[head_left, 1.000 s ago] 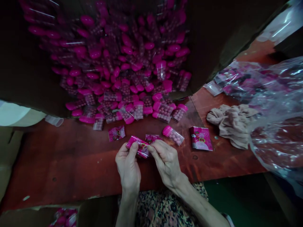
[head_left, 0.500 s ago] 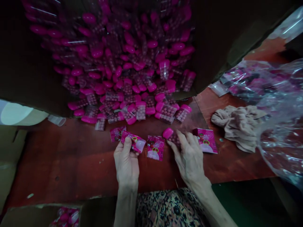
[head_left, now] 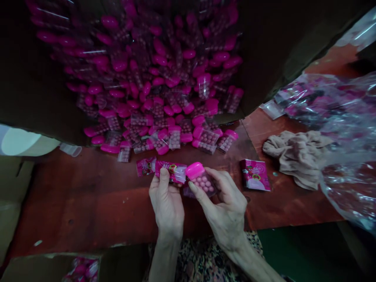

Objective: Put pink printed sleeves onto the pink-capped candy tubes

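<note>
Head view: left hand [head_left: 166, 207] pinches a pink sachet [head_left: 172, 171] between thumb and fingers. Right hand [head_left: 226, 207] has fingers [head_left: 223, 182] curled round a clear bead pack [head_left: 202, 181], just beside the sachet, above the red worktop [head_left: 88, 199]. Second sachet [head_left: 255, 175] lies right.

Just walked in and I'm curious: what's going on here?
A person is working with bare hands at a reddish-brown table. Their left hand holds a flat pink printed sachet, and their right hand grips a clear plastic tube with a bright pink cap, filled with small pink balls. Many similar tubes lie heaped in a brown cardboard box, spilling towards the table. Another pink sachet lies to the right.
</note>
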A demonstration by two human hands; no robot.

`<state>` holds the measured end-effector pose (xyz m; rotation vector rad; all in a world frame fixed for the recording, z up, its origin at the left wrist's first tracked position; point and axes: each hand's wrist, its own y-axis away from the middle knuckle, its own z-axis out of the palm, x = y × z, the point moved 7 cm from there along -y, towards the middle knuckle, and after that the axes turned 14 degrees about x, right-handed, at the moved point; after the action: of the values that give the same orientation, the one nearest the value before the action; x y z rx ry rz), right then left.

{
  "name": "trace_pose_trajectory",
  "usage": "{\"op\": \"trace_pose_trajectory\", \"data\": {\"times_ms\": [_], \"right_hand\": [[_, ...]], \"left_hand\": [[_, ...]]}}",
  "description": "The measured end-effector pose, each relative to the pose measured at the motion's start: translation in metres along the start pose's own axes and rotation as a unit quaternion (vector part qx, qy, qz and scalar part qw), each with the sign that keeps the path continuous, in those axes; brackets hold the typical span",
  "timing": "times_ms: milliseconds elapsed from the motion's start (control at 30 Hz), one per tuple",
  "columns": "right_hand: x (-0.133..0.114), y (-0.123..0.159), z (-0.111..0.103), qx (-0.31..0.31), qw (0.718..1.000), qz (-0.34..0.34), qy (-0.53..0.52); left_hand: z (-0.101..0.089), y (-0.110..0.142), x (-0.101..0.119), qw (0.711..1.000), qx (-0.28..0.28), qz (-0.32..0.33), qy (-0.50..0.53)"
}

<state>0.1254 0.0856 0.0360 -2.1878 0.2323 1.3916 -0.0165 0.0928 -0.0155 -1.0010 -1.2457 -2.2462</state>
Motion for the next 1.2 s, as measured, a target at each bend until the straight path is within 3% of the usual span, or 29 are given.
{"op": "trace_pose_trajectory", "data": {"times_ms": [167,367,567,700,867,1000,1200], "right_hand": [[0.000,0.003,0.000,0.000,1.000,-0.009,-0.007],[0.015,0.009,0.010,-0.054,0.993,0.083,-0.067],[0.009,0.002,0.008,-0.021,1.000,0.010,-0.014],[0.016,0.003,0.006,-0.005,1.000,0.031,-0.001],[0.027,0.005,0.006,-0.012,0.994,0.088,-0.064],[0.027,0.002,0.006,-0.025,0.990,0.094,-0.102],[0.020,0.007,-0.001,0.023,0.996,0.053,-0.065]], "left_hand": [[0.003,0.004,-0.003,1.000,0.011,0.002,-0.009],[0.003,0.000,-0.004,1.000,0.019,0.001,-0.016],[0.005,0.005,-0.009,0.999,-0.005,-0.012,-0.042],[0.010,0.013,-0.021,0.996,-0.043,-0.068,-0.045],[0.011,0.012,-0.033,0.986,-0.056,-0.149,-0.046],[0.014,0.010,-0.025,0.987,-0.093,-0.126,-0.048],[0.018,0.016,-0.022,0.985,-0.121,-0.101,-0.066]]}}
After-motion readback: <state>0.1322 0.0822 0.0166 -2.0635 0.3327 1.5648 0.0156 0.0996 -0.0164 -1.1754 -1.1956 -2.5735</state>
